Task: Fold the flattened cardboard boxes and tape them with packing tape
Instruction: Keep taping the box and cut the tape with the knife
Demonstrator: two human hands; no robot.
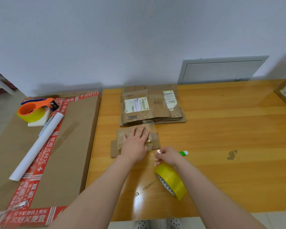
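I saw red tape reading 又好又便宜 on the big carton left of the tabletop, labels too small to read on the flattened boxes at its back edge, my left hand pressing flat on the small box mid-tabletop, and my right hand pinching the clear strip from the yellow tape roll, half hiding a green pen.

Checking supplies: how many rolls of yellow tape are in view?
2. One roll sits in the orange dispenser on the big box at left; the other roll is near the right hand, which pinches its loose strip. More could lie outside the view.
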